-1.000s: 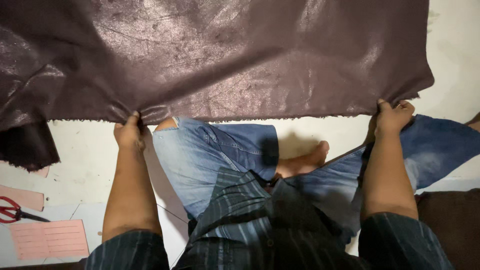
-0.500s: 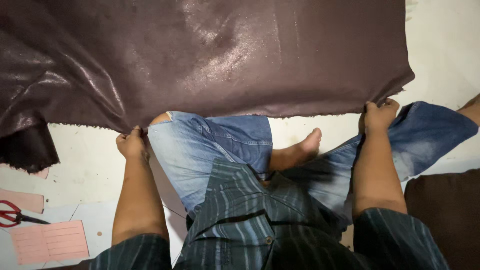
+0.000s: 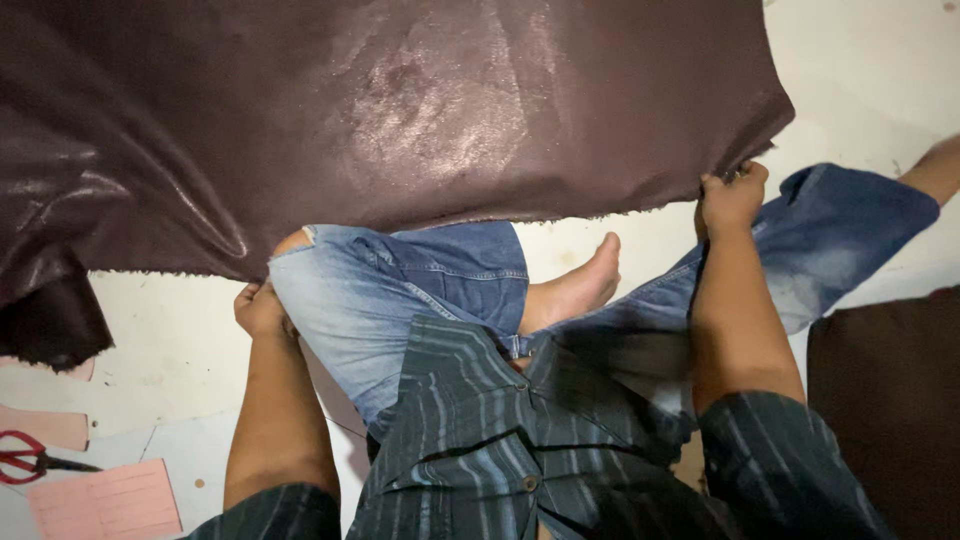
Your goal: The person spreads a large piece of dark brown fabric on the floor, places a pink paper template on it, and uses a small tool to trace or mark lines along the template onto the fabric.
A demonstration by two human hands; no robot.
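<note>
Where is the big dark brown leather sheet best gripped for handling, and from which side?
Along its near raw edge, coming from the person's side. The leather sheet lies spread flat on the floor, so only its border offers a pinchable lip. Both hands show this: the left hand and right hand each pinch that near edge, set far apart, which probably keeps so wide and limp a sheet from folding.

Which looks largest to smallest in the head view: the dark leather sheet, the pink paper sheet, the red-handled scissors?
1. Dark leather sheet, by far the largest, gripped at its near edge by the left hand and right hand.
2. Pink paper sheet, partly cut off by the frame.
3. Red-handled scissors, also cut off.
</note>
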